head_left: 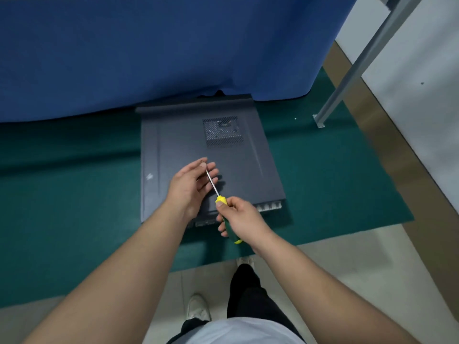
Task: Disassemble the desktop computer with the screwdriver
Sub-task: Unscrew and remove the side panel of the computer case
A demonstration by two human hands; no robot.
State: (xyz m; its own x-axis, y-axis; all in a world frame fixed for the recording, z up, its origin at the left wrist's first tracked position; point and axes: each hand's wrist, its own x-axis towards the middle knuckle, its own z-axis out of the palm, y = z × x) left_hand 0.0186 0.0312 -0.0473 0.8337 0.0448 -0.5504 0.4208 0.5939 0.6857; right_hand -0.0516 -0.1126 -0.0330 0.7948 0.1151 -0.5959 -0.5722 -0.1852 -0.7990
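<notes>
Right hand (238, 214) gripping screwdriver (224, 209) handle, left hand (191, 184) pinching the shaft's tip, both above computer case (173, 145) lying on green mat (323, 182)

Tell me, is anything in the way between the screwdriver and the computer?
Yes, the left hand is. Its fingers pinch something small at the tip of the screwdriver, which the right hand holds above the computer case. Nothing else visible blocks the case.
</notes>
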